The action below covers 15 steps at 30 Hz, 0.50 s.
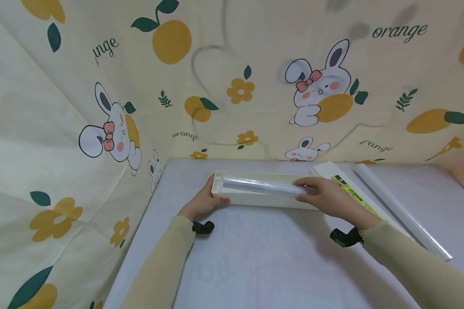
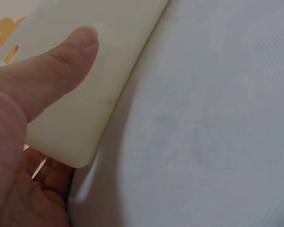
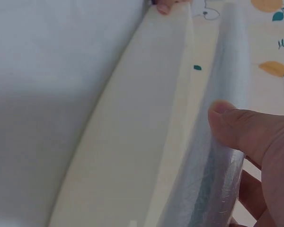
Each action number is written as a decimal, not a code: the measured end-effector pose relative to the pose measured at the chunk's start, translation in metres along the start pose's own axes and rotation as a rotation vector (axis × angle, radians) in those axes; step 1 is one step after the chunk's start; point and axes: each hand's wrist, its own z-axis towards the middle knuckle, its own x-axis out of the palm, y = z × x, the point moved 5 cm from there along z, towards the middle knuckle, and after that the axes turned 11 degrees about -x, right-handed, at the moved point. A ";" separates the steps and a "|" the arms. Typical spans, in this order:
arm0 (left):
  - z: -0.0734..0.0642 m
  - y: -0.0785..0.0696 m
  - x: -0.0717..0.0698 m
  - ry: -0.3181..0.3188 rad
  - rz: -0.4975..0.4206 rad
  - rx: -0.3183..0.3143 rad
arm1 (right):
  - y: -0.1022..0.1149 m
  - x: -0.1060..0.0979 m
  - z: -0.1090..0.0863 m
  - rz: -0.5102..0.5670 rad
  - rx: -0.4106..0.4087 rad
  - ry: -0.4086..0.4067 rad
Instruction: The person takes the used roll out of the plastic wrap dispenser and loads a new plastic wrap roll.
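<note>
A long cream-white box (image 1: pixel 267 201) with an open top stands on the table, its length running left to right. My left hand (image 1: pixel 205 199) grips its left end, and in the left wrist view the thumb (image 2: pixel 68 56) lies on the front wall. My right hand (image 1: pixel 328 197) holds a roll of clear plastic film (image 1: pixel 259 185) near its right end. Lengthwise, the roll lines up with the box opening; whether it touches the bottom cannot be seen. In the right wrist view the thumb (image 3: pixel 234 123) presses on the shiny roll (image 3: pixel 229 80).
Behind my right forearm lies a long white piece with a yellow-green label (image 1: pixel 349 189). A translucent long strip or tube (image 1: pixel 404 210) lies slanting to its right. A patterned curtain (image 1: pixel 247 56) rises behind the pale table (image 1: pixel 255 257) and along its left side.
</note>
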 end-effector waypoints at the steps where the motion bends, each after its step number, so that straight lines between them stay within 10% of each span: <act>1: 0.000 0.000 0.001 0.003 0.003 0.009 | 0.000 0.001 -0.003 0.007 -0.004 -0.003; 15: -0.001 -0.002 -0.001 0.001 0.012 0.011 | 0.002 0.017 -0.026 0.015 -0.040 -0.028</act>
